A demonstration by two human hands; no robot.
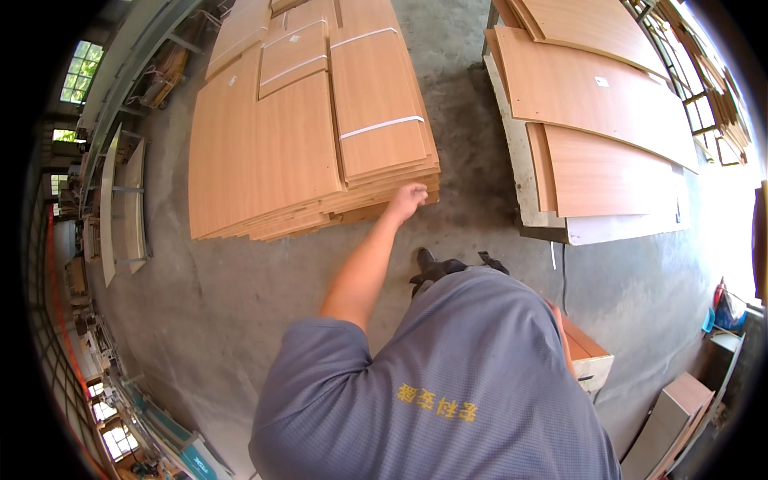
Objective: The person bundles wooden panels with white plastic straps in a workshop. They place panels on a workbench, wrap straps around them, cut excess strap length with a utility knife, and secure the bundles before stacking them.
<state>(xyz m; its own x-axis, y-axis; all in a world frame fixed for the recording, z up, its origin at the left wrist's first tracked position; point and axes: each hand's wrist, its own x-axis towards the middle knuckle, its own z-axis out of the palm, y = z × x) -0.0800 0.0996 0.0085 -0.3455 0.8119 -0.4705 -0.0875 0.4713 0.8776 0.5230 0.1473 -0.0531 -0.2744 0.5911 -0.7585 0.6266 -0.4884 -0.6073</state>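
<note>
My left arm reaches forward, and my left hand [410, 200] is beside the near right corner of a large stack of wood-grain panels [264, 168]. Its fingers are curled in, with nothing visible in them; whether they touch the panel edges I cannot tell. White straps [382, 127] run across the bundled panels on top. Of my right arm [562, 336] only a sliver shows past my grey shirt, and the right hand is hidden. Close to that arm is a low piece with a reddish-brown top [584, 339] and a pale front.
On the right, a pale-sided table [524, 184] carries more wood-grain panels [596, 84]. A dark cord [564, 280] hangs to the concrete floor [264, 320]. Boards [124, 204] lean at the far left. At the lower right stand more boards [672, 420] and a blue dustpan [709, 320].
</note>
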